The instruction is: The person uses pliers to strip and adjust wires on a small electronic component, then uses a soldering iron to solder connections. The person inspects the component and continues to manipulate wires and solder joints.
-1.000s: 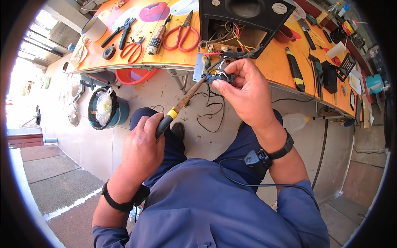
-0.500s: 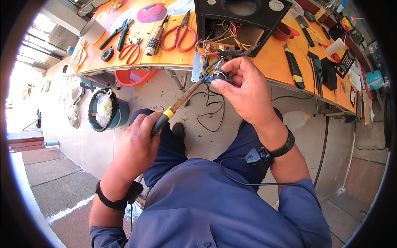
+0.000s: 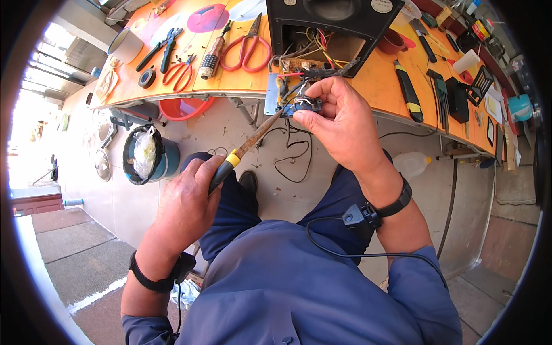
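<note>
Far left, a blue bucket (image 3: 168,158) stands on the floor with a clear plastic bag in it, and above it on the orange bench (image 3: 376,92) lie a roll of black tape (image 3: 148,77), red-handled cutters (image 3: 179,75) and red-handled scissors (image 3: 247,50). In comes the left hand (image 3: 187,192), fingers wrapped firmly round the handle of a rusty-shafted tool (image 3: 250,144), the tip slanting up to the wired part (image 3: 303,105); whether it actually touches, I cannot tell! That part sits at the bench's front edge, beside a blue plate (image 3: 272,95), just below the open black speaker box (image 3: 330,35) spilling coloured wires. And here's the right hand (image 3: 345,123), thumb and forefinger nearly closed, pinching the part's right side. Farther right, a black-and-yellow knife (image 3: 407,92) lies on the bench.
</note>
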Tool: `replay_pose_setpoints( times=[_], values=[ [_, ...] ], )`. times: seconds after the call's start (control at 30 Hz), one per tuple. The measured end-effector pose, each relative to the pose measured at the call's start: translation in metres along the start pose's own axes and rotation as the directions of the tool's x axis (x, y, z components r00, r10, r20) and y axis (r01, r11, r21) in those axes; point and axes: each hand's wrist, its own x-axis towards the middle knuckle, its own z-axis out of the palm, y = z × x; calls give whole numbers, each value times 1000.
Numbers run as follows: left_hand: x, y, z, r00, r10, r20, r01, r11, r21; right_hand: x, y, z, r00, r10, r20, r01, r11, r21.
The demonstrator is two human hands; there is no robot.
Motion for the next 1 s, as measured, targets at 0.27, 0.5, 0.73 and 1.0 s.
replay_pose_setpoints(
  times=[0.27, 0.5, 0.73, 1.0],
  values=[
    [4, -3, -4, 1000, 2, 10, -2, 1000, -16, 2, -1, -2, 999, 28, 16, -28, 1000, 13],
    [3, -2, -2, 1000, -9, 0, 9, 1000, -29, 2, -4, -4, 997, 46, 64, -45, 999, -20],
    [1, -2, -1, 1000, -9, 12, 10, 997, -73, 2, 0, -3, 999, 22, 40, -23, 1000, 18],
    [1, -2, -3, 997, -24, 71, 37, 980, -198, 2, 0, -2, 999, 24, 37, -25, 999, 33]
  ],
)
